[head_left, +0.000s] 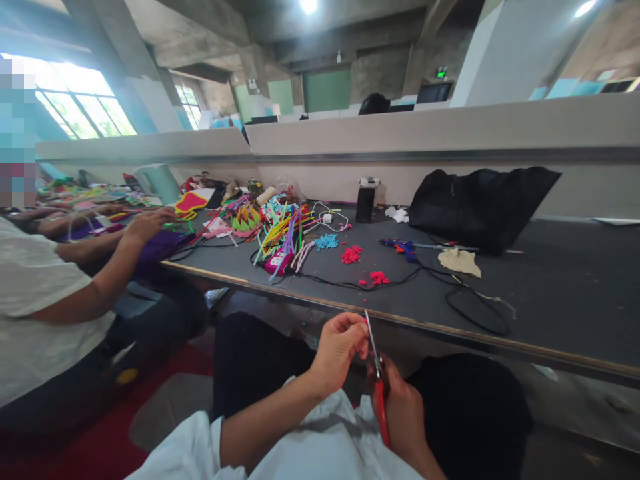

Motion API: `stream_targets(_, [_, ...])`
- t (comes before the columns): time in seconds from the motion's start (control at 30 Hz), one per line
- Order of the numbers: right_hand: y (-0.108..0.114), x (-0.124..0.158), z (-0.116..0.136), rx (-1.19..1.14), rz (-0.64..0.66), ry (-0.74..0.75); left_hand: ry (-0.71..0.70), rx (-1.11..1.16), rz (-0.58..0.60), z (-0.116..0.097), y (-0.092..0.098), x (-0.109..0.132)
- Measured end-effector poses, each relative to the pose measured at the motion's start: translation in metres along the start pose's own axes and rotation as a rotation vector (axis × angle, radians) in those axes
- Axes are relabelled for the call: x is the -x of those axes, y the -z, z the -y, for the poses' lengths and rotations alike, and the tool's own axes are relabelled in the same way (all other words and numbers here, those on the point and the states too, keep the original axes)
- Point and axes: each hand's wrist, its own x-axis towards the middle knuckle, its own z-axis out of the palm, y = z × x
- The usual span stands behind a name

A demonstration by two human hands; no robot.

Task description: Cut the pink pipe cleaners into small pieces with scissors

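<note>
In my right hand (400, 400) is a pair of scissors (381, 400) with red handles, its blades pointing up and away from me. My left hand (340, 347) pinches thumb and finger together right beside the blades. A trace of red shows at those fingertips; the piece is mostly hidden. Both hands are over my lap, in front of the table edge. On the table beyond them lie a small heap of red cut pieces (379, 277), a larger red heap (351, 255) and a heap of blue pieces (327, 241).
A bundle of coloured pipe cleaners (290, 230) lies left of the heaps. To the right are a blue glue gun (407, 250) with a trailing black cord, a beige cloth scrap (460, 261) and a black bag (475, 207). A co-worker's hand (145, 225) is at the left.
</note>
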Motion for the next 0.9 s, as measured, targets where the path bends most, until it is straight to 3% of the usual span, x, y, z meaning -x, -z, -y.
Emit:
stream_targets(0.23, [0.013,-0.014,0.010,-0.374,0.057,-0.136,0.012,-0.047,0.051,-0.002,0.005,-0.005])
stream_targets(0.3, [0.020,-0.021,0.013,-0.428,0.040,-0.141,-0.043,-0.239,0.044,-0.001,0.012,-0.006])
stream_targets(0.4, [0.026,-0.028,0.017,-0.538,0.026,-0.151,-0.242,-0.725,0.020,0.004,0.026,-0.003])
stream_targets(0.5, [0.026,-0.030,0.021,-0.685,0.001,-0.167,-0.435,-1.127,0.093,0.012,0.040,0.004])
stream_targets(0.57, [0.023,-0.029,0.024,-0.762,0.026,-0.176,-0.476,-1.276,0.144,0.018,0.047,0.010])
stream_targets(0.9, [0.013,-0.025,0.023,-0.911,0.113,-0.285,-0.595,-1.478,0.125,0.032,0.060,0.015])
